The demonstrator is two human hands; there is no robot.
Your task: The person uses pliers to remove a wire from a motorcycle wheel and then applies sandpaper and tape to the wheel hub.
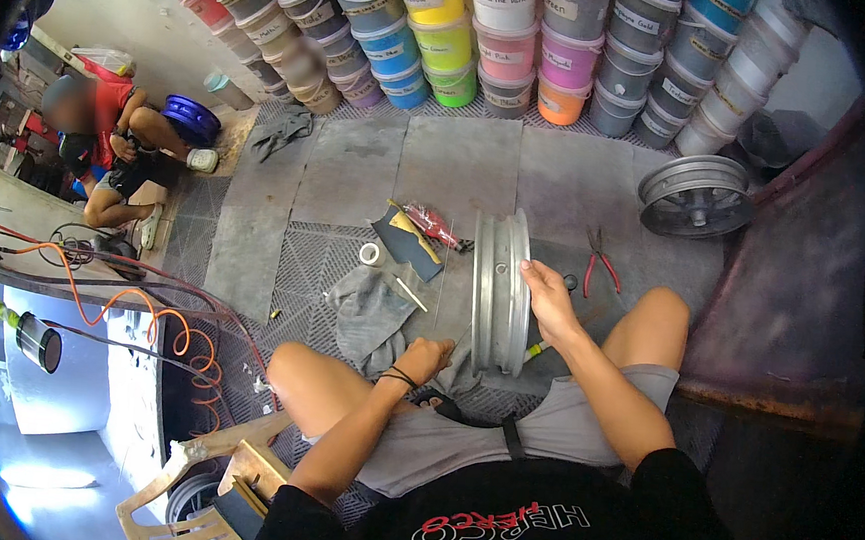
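Observation:
A bare silver wheel rim (498, 310) stands on edge on the floor between my legs. My right hand (550, 303) grips its right edge, thumb and fingers closed on the metal. To the left of the rim, my left hand (426, 360) is closed, fingers curled together; whatever is in it, if anything, is too small to make out. Near it lie a crumpled grey cloth (364, 315) and a thin white stick (411, 293). Farther off are a white tape roll (369, 255), a dark sheet (404, 251) with a yellowish strip, and a red object (434, 224). Red-handled pliers (605, 270) rest right of the rim.
Stacked paint-style buckets (503, 49) line the far wall. Another wheel rim (696, 198) lies at the far right. A coiled orange hose (158, 321) and a plastic chair (172, 483) are on the left. Another person (110, 142) sits at the far left beside a blue rim (191, 121).

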